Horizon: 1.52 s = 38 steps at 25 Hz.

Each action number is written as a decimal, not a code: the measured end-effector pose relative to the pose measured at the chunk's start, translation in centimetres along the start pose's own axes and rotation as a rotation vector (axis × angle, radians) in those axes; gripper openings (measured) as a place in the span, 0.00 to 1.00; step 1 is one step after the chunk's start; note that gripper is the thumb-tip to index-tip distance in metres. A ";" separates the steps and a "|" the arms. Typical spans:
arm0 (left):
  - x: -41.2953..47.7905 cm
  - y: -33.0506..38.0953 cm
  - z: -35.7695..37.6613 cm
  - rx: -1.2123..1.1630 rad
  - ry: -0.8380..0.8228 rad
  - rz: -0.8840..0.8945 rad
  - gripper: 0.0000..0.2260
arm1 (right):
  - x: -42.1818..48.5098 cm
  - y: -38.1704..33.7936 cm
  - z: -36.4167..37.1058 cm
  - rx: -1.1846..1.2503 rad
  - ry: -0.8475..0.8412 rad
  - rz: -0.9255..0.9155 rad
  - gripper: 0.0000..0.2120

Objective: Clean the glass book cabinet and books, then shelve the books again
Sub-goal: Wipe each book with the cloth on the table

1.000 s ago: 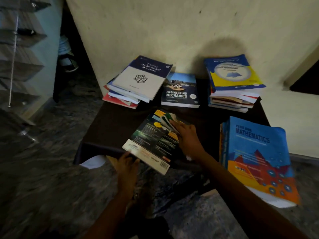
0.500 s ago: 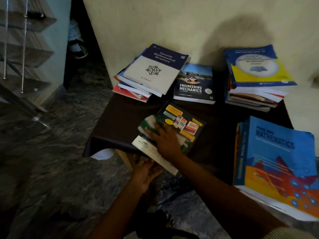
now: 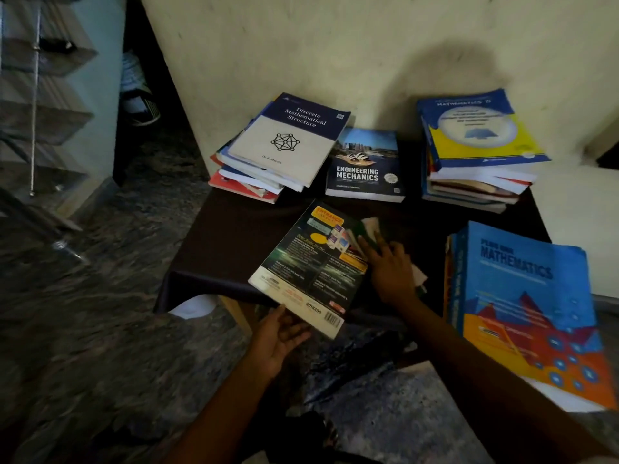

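Nearest to the viewer, the entrance-exam book (image 3: 311,262) is supported from below at its near corner by the left hand (image 3: 281,336), held palm up. Its fingertips are hidden under the cover, so a true grip cannot be told. The book lies back cover up, overhanging the near edge of the dark-draped counter (image 3: 234,242). At the book's right edge a green and white cloth (image 3: 370,229) is pressed down by the right hand (image 3: 390,272), whose fingers are spread and fairly straight. Wiping of this one book is therefore judged to be in progress. Just right of the book a stack topped by the blue Mathematics book (image 3: 522,296) is seen. Beyond the book lie Engineering Mechanics (image 3: 365,165), the pile topped by Discrete Mathematical Structure (image 3: 288,142) and a pile under a yellow and blue mathematics book (image 3: 479,135). Which piles are already wiped cannot be told. Far left of the book, what appears to be the glass shelving (image 3: 43,112) is glimpsed. All reshelving is judged to remain.
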State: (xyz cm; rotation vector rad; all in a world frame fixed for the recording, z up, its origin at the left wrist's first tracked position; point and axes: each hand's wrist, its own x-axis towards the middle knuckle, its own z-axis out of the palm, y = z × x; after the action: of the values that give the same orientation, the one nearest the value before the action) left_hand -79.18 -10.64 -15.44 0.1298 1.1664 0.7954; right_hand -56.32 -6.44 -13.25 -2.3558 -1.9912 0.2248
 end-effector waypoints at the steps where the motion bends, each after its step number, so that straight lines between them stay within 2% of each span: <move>1: 0.0 0.0 0.1 -0.007 0.009 0.001 0.11 | -1.1 -0.9 0.9 0.010 0.009 -0.039 0.32; 4: -0.2 -0.1 0.2 -0.011 0.031 0.030 0.13 | -6.3 -4.3 4.0 0.040 0.055 -0.147 0.32; 8: -1.0 -0.2 1.0 -0.003 0.028 0.062 0.13 | -11.4 -6.1 4.7 0.155 -0.003 -0.260 0.27; 10: -1.3 0.0 1.9 0.035 0.027 0.073 0.11 | -11.6 -5.1 3.5 0.177 0.078 -0.232 0.28; 13: -2.0 0.9 3.7 0.076 -0.016 0.075 0.12 | -10.7 -3.2 0.6 0.379 0.216 -0.166 0.29; 16: -4.3 1.9 5.7 0.130 -0.069 0.185 0.10 | -10.1 -1.7 -3.4 0.472 0.322 -0.142 0.29; 19: -6.9 2.5 6.9 0.287 -0.062 0.442 0.09 | -9.9 -0.3 -7.3 0.487 0.458 -0.157 0.27; 21: -8.6 3.3 7.9 0.529 -0.061 0.664 0.09 | -10.1 0.6 -9.2 0.497 0.530 -0.175 0.27; 23: -9.5 4.5 9.3 0.773 -0.075 0.907 0.12 | -10.1 1.4 -10.6 0.509 0.587 -0.154 0.30; 25: -9.7 6.4 11.4 0.865 -0.068 1.108 0.14 | -9.9 1.9 -11.6 0.510 0.631 -0.137 0.33; 30: -8.5 13.6 16.4 1.142 -0.087 1.730 0.16 | -8.1 1.9 -12.4 0.543 0.620 -0.119 0.36; 33: -5.7 18.6 17.3 1.405 0.008 1.958 0.23 | -5.7 1.3 -12.3 0.549 0.618 -0.118 0.36; 35: -2.7 21.7 16.8 1.613 0.071 2.079 0.25 | -3.8 0.5 -12.2 0.525 0.600 -0.105 0.40; 38: 3.3 24.5 13.9 1.887 0.027 2.096 0.26 | -1.6 -0.5 -11.5 0.477 0.574 -0.100 0.42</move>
State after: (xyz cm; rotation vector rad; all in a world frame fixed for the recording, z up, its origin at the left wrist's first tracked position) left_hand -78.75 13.36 -0.32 3.2343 1.0430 0.9415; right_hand -55.43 -7.32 -1.70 -1.7625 -1.5594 0.0082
